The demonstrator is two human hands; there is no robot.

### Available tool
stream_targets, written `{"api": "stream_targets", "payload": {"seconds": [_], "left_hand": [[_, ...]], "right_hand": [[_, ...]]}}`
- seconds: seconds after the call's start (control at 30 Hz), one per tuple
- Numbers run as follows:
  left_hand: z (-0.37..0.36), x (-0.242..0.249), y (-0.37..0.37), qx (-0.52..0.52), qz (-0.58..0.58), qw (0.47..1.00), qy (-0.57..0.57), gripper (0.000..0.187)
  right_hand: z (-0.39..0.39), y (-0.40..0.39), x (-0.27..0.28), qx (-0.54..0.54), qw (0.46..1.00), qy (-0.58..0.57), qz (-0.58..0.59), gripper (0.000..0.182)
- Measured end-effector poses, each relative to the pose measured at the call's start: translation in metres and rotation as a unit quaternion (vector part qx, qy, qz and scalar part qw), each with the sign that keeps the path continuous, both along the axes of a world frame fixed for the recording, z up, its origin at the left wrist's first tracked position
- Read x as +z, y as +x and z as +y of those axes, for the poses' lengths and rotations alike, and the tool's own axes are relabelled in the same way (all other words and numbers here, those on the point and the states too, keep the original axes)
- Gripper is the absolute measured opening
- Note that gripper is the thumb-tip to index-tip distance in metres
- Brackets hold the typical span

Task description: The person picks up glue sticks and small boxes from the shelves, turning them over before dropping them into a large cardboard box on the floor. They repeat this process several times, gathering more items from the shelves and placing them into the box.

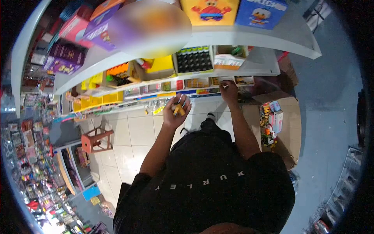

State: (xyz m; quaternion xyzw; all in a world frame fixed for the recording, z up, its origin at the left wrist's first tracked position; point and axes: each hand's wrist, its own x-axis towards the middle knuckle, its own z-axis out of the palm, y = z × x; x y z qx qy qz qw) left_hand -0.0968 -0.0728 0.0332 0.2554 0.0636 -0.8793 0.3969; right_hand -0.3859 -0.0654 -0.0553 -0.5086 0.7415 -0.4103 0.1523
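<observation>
1. Yellow-and-dark small items lie gripped loosely in the cupped left hand, just off centre toward eleven o'clock.
2. The step in hand looks like handling small pieces at the shelf: the right hand, toward one o'clock, reaches to the row of small boxes. Its fingers are bent near something pale; whether they grip it cannot be told.
3. The next move calls for a level left palm, lest the loose items spill, and careful right fingertips among the narrow boxes.
4. Toward one o'clock, a blue box shows a cartoon duck and lettering apparently starting "BRICK".
5. The person's black shirt reads "HURLEY", upside down here.
</observation>
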Motion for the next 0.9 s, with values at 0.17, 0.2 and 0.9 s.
{"api": "stream_targets", "payload": {"seconds": [0.17, 0.2, 0.9], "left_hand": [[-0.01, 0.014, -0.016, -0.007, 0.011, 1.0, -0.007, 0.024], [-0.01, 0.012, -0.016, -0.011, 0.023, 1.0, -0.012, 0.025], [0.009, -0.003, -0.006, -0.021, 0.059, 0.998, 0.001, 0.015]], "right_hand": [[0.032, 0.078, 0.085, 0.123, 0.98, -0.026, -0.157, 0.013], [0.034, 0.09, 0.099, 0.154, 0.975, -0.036, -0.155, 0.013], [0.064, 0.128, 0.123, 0.158, 0.918, -0.023, -0.363, 0.024]]}}
